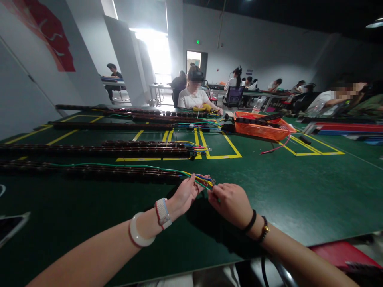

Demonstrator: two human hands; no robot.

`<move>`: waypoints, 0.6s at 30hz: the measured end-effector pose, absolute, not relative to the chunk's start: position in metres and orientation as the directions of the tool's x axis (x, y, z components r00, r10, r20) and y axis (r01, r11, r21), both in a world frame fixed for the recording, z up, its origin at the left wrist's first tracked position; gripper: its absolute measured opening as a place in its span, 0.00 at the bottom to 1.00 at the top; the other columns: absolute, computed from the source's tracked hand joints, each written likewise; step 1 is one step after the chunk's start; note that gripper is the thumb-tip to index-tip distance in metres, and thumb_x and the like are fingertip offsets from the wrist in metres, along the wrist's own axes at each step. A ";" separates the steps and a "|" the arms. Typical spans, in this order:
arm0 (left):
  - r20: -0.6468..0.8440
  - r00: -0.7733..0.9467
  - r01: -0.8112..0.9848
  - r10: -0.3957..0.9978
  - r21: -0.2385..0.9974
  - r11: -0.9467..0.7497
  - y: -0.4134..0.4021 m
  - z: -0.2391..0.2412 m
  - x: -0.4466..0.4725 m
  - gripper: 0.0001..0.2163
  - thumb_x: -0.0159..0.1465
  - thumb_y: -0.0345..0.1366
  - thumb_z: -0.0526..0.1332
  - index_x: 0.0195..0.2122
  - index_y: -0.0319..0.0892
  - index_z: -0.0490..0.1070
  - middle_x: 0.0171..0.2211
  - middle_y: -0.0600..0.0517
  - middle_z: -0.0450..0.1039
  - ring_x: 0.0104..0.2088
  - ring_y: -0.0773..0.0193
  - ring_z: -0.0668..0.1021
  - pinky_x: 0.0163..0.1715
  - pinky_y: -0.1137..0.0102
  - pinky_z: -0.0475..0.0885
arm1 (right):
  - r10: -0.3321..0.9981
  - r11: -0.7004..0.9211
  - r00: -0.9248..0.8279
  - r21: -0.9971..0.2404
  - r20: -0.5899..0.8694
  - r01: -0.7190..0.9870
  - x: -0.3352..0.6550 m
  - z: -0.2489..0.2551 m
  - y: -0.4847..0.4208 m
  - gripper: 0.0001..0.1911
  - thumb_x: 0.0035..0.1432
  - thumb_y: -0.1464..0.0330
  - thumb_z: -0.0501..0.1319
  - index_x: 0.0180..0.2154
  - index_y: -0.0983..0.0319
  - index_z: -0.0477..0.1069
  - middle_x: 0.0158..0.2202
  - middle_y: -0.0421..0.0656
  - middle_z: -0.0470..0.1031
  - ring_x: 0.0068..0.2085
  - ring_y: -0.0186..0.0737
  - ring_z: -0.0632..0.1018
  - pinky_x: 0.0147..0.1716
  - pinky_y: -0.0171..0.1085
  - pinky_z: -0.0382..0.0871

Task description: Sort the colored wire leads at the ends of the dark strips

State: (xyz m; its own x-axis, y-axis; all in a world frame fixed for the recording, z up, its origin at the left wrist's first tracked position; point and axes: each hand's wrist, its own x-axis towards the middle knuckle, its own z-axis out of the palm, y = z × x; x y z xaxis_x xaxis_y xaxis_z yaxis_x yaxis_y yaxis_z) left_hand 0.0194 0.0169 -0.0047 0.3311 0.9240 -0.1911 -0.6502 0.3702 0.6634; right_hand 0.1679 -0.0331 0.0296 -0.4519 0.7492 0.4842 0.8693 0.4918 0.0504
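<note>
My left hand (188, 192) is closed around a bundle of coloured wires (187, 174), with the thumb on top. Green, yellow and blue strands show in it, and metal lugs sit at their tips. At those wire ends my right hand (231, 201) pinches, its fingertips close together near the green strand. To the left the wires run out of a long dark cable bundle (119, 172) lying across the table. One green wire lies along the top of that bundle. What exactly is between my right fingertips is partly hidden.
Further dark cable bundles (143, 150) with coloured ends lie beyond, on the green table (284, 191) marked with yellow tape. An orange basket (260, 130) holds dark parts, and a pink cable hangs from it. A co-worker (194, 95) sits opposite. A phone-like device (13, 227) lies at left.
</note>
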 end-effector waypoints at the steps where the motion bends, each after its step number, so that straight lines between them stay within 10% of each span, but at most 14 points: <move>1: -0.190 0.344 -0.649 0.920 0.659 0.379 0.017 -0.005 0.019 0.12 0.66 0.34 0.51 0.35 0.33 0.71 0.37 0.41 0.76 0.39 0.61 0.78 0.49 0.64 0.68 | 0.769 0.458 -0.419 0.042 0.482 0.888 0.170 0.037 -0.026 0.12 0.58 0.67 0.54 0.23 0.61 0.67 0.21 0.39 0.71 0.23 0.33 0.69 0.26 0.35 0.49; 18: -0.258 0.339 -0.574 0.905 0.705 0.416 0.011 0.007 0.015 0.08 0.66 0.32 0.50 0.35 0.36 0.67 0.40 0.40 0.75 0.44 0.58 0.76 0.51 0.59 0.66 | 0.964 0.217 -0.203 -0.065 0.169 0.974 0.188 -0.001 0.087 0.17 0.66 0.60 0.45 0.38 0.62 0.67 0.37 0.45 0.76 0.37 0.38 0.75 0.30 0.33 0.57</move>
